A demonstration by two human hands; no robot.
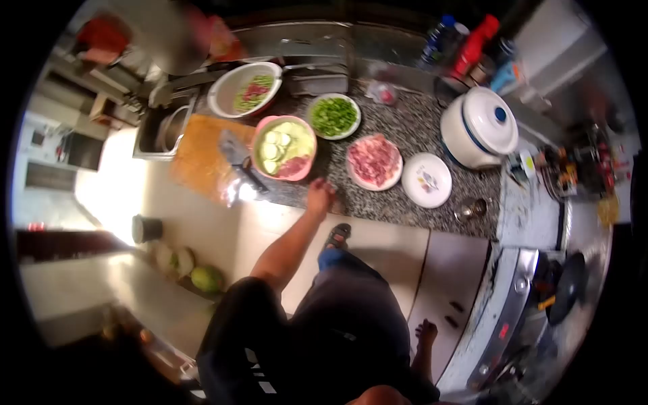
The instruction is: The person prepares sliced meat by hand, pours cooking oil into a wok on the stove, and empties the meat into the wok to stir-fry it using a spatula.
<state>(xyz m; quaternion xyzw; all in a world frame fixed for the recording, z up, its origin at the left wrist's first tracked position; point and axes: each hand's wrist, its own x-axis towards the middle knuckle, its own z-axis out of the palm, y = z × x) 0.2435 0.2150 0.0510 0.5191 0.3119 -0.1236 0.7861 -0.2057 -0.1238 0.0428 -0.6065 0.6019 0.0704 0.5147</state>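
My left hand [322,196] is at the counter's front edge, just below a pink bowl [256,152] of pale green slices and some reddish meat. It looks loosely open, with nothing visible in it. My right hand [426,331] hangs low by my side over the floor, fingers apart and nothing held. Right of the pink bowl are a plate of chopped greens [334,116], a plate of raw cut meat [374,162] and a white patterned plate [426,180]. A cleaver [235,147] and a dark-handled knife [251,177] lie beside a wooden cutting board [202,152].
A white basin [214,94] with greens and meat stands behind the board, near a sink [145,138]. A lidded white pot [466,138] and a small glass jar [470,209] are on the right. A stove [509,324] is at lower right. Large green fruits [206,278] lie on the floor.
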